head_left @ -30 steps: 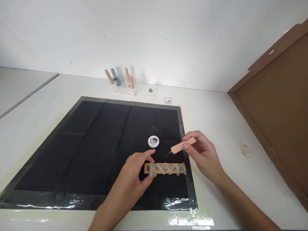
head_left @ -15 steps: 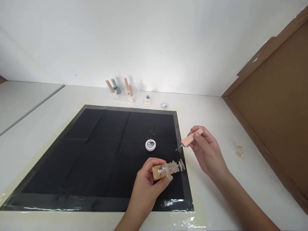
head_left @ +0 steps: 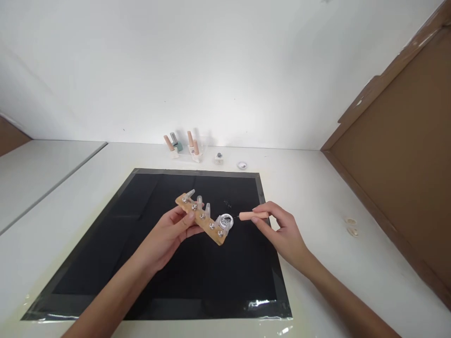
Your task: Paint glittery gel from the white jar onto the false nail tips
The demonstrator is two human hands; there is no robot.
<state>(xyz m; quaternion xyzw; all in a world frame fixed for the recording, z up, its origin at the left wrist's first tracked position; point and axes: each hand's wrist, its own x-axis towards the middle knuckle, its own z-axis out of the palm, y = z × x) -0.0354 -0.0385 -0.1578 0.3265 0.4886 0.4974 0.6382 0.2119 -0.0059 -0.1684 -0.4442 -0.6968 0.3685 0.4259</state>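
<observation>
Held tilted in my left hand (head_left: 173, 231) is a wooden nail-tip stand (head_left: 207, 221), with several clear nail tips (head_left: 199, 203) on silver studs along it. Thumb and fingers pinch it near its upper left half. My right hand (head_left: 282, 227) grips the pink handle of a nail polish brush (head_left: 252, 215). Its thin dark tip points left, close to the right rim of a small round pot (head_left: 227, 220) of silvery stuff. The stand's lower right end partly covers that pot. Whether the brush tip touches the pot I cannot tell.
A black mat (head_left: 116, 263) is taped to the white table. Along the back stand pink-capped polish bottles (head_left: 196, 151), a teal bottle (head_left: 176, 142), an uncapped bottle (head_left: 219, 158) and a small round lid (head_left: 242, 165). Two pale oval pieces (head_left: 351, 226) lie at right, near a brown cardboard panel (head_left: 394, 178).
My left hand has moved left and up, turning the stand so its row of tips shows. My right hand has brought the brush left and levelled it by the pot. The view has shifted slightly.
</observation>
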